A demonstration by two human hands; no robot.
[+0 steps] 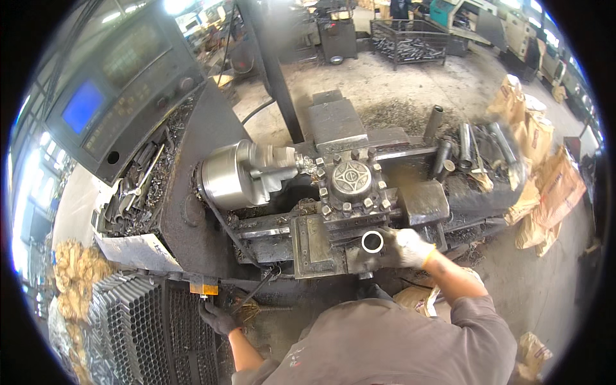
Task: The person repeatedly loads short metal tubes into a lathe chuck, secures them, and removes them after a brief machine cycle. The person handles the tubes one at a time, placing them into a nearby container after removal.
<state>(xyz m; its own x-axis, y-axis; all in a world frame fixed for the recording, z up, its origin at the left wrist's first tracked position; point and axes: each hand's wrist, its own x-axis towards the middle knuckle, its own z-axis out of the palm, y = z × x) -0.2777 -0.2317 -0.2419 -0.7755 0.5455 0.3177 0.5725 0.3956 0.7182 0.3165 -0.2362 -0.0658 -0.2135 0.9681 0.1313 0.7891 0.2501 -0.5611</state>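
My right hand, in a whitish glove, is closed around the side of a short metal tube whose open round end faces up. Its fingertips are partly hidden behind the tube. This is at the front of a lathe carriage, just below the square tool post with its many bolts. Lower left, my left hand wears a dark glove, with its fingers loosely stretched and nothing visible in them. It is just below a small orange box on the machine's front, next to stacked tubes. The shiny lathe chuck grips a workpiece.
A control panel with a blue screen stands at left, above a tray of metal chips and tools. Several tubes lie at the lathe's right end, beside brown paper sacks. A wire bin of parts is farther back.
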